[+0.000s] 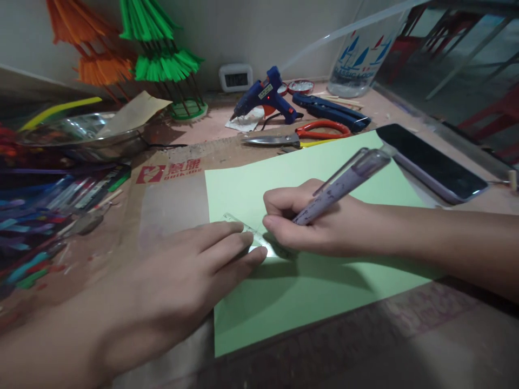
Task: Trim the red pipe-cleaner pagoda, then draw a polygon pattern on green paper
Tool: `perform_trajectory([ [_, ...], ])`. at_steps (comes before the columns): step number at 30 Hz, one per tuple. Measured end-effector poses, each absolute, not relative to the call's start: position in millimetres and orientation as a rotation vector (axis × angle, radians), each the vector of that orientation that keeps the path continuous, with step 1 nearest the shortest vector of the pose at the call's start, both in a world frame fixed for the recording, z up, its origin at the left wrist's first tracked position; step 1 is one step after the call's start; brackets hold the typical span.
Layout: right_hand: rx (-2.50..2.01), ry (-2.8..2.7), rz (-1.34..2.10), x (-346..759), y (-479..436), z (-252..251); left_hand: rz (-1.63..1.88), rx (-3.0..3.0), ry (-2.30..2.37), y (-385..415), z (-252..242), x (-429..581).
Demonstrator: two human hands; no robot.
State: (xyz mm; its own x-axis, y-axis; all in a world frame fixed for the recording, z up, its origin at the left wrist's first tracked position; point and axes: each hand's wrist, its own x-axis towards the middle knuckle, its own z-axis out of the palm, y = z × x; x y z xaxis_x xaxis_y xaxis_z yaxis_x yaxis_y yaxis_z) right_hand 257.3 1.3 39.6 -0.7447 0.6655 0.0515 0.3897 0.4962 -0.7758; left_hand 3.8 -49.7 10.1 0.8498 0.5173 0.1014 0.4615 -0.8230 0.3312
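A light green sheet of paper [308, 297] lies on the cardboard, slightly turned. Across its left part rests a small clear ruler [263, 244], set at a slant. With fingers stretched out, my left hand [190, 275] presses its fingertips on the ruler from the left. My right hand [320, 221] is closed around a purple, patterned pen [340, 186], which leans up to the right. The pen's tip is hidden behind my fingers, close to the ruler's edge. My right forearm crosses the sheet's right side.
Behind the paper lie orange-handled scissors [300, 138], a blue glue gun [263, 97] and a dark blue cutter-like tool [332, 111]. A phone [433, 162] touches the paper's right corner. A metal bowl [121, 138] and blurred craft pieces [44, 216] crowd the left; a clear bottle [360, 59] stands behind.
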Motion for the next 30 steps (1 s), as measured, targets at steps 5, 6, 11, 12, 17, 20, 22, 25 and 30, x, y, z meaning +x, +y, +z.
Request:
perform_trajectory([
  [5,-0.892,-2.39,1.146,259.1,0.7,40.1,0.25,2.985,0.631,-47.1,14.9,6.1],
  [6,-0.901,-2.392,1.146,259.3,0.6,40.4,0.252,3.004,0.633,-46.9,15.7,6.6],
  [11,-0.93,-2.435,1.137,260.6,1.4,42.0,0.255,3.061,0.632,-49.4,17.9,8.2],
  [12,-0.929,-2.445,1.138,261.1,1.8,42.1,0.245,3.064,0.635,-50.0,17.7,8.0],
  [17,-0.907,-2.465,1.162,263.3,3.6,41.4,0.238,3.072,0.676,-51.6,16.4,5.1],
  [20,-0.901,-2.46,1.188,264.0,3.8,41.6,0.225,3.102,0.647,-52.2,16.4,3.0],
  [22,-0.899,-2.459,1.195,264.2,3.6,42.1,0.218,3.115,0.647,-52.1,16.5,2.7],
  [25,-0.888,-2.467,1.203,264.5,3.4,42.9,0.23,3.133,0.655,-50.8,16.6,4.7],
  [30,-0.865,-2.485,1.208,265.0,3.9,43.3,0.245,3.153,0.639,-47.9,17.2,9.1],
])
